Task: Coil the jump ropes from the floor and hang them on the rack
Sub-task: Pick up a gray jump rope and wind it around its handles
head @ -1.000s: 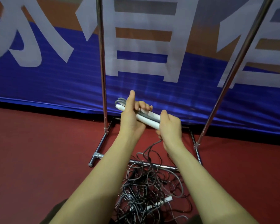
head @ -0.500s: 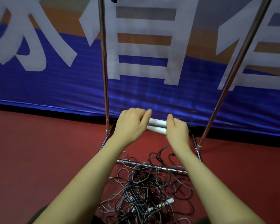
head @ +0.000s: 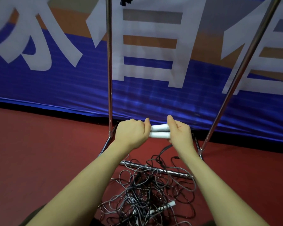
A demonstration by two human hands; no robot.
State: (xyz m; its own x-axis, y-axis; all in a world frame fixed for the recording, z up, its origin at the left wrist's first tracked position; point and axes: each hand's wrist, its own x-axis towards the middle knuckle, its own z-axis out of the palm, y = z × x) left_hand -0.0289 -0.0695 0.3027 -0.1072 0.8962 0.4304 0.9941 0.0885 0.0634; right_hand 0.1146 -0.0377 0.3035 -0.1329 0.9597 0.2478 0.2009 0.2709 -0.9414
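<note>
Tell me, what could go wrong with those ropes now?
Both the left hand and the right hand grip the two white handles. Their cord runs down into the tangled pile of ropes, so lifting might drag other ropes up. Loops lying over the rack's base bar could snag.

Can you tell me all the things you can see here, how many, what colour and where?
white handles: two, white, side by side, held up between both hands
rope pile: one tangle, black and grey cords, on the floor at the rack's foot
loose handles: at least two, white, lying in the tangle
rack: one, shiny metal, two uprights and base bars, in front of the banner
banner: one, blue and orange with big white characters, behind the rack
floor: red
dark thing: one, at the top edge, cannot tell what
left hand: grips the handles' left end
right hand: grips their right end
</note>
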